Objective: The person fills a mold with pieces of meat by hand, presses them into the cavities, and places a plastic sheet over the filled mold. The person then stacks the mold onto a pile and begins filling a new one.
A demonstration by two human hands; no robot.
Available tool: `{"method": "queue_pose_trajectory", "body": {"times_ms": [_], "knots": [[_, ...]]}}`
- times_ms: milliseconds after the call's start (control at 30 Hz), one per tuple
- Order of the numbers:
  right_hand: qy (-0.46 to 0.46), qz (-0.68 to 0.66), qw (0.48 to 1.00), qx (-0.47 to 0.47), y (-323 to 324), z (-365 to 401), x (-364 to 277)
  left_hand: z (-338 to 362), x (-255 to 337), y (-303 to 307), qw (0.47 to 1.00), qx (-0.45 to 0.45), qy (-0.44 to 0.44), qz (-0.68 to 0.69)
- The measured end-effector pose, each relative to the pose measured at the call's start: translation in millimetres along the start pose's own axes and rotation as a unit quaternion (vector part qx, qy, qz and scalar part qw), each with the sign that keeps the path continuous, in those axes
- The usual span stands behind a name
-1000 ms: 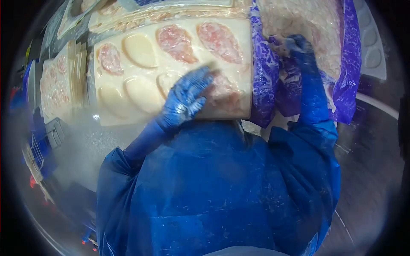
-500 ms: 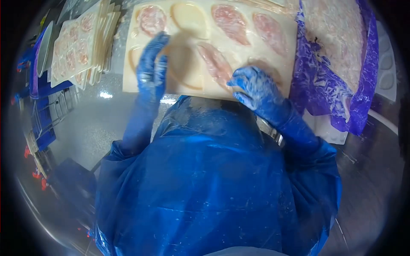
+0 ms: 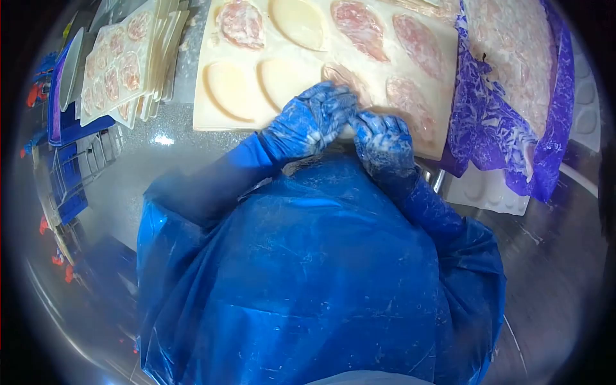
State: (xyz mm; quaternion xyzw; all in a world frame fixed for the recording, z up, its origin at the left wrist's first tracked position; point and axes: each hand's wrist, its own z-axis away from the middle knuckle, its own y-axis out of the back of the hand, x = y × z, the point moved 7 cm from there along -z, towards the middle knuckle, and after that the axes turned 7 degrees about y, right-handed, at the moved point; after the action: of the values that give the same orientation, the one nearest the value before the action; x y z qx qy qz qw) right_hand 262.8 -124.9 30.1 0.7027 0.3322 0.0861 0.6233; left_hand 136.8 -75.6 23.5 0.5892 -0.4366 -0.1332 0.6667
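Observation:
A cream tray [image 3: 256, 56] with oval hollows lies at the top centre. Several hollows hold pale pink meat pieces, among them one at the upper left [image 3: 241, 24]; three hollows show bare. Both hands wear blue gloves smeared white. My left hand [image 3: 314, 119] is bent over the lower middle of the tray, fingers curled at the near end of a meat piece [image 3: 346, 82]. My right hand [image 3: 384, 138] is beside it at the tray's near edge, fingers curled and nearly touching the left. What lies under the fingertips is hidden.
Right of the tray, a purple-lined container [image 3: 557, 96] holds a heap of pale meat [image 3: 507, 58]. A stack of filled trays [image 3: 154, 70] stands at the upper left. A white moulded tray [image 3: 484, 192] lies below the purple lining, and another [image 3: 585, 106] is at the far right.
My left hand has moved right, from the left hollows to the middle piece, and its fingers have curled. My right hand has shifted slightly down beside it. The view has shifted a little.

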Motion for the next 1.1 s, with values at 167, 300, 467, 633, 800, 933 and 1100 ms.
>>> {"method": "queue_pose_trajectory", "body": {"times_ms": [167, 300, 467, 633, 800, 933, 1100], "knots": [[0.024, 0.049, 0.998, 0.038, 1.1, 0.8, 5.5, 2.9, -13.8, -5.7, 0.999, 0.026, -0.014, 0.020], [0.022, 0.056, 0.998, 0.024, 5.6, -11.0, 6.8, -5.5, -42.4, 5.3, 0.902, 0.048, 0.097, 0.419], [0.027, 0.116, 0.993, -0.003, -1.0, -14.9, 9.7, -31.3, -14.2, 6.0, 0.994, -0.096, 0.032, -0.049], [-0.001, 0.096, 0.995, -0.010, 4.4, -8.0, 8.7, -11.5, -52.0, 6.4, 0.994, -0.052, 0.010, -0.093], [0.046, -0.031, 0.998, 0.010, 0.0, 15.9, 8.2, 21.8, -32.4, 14.0, 0.931, -0.062, 0.203, 0.297], [0.128, -0.178, 0.975, -0.027, 6.4, 14.0, 13.8, -2.9, -18.9, 3.5, 0.996, -0.047, 0.080, -0.011], [0.111, 0.106, 0.988, 0.018, 45.6, 31.1, 143.5, -22.5, 5.6, -0.6, 0.994, -0.032, 0.106, -0.005]]}}
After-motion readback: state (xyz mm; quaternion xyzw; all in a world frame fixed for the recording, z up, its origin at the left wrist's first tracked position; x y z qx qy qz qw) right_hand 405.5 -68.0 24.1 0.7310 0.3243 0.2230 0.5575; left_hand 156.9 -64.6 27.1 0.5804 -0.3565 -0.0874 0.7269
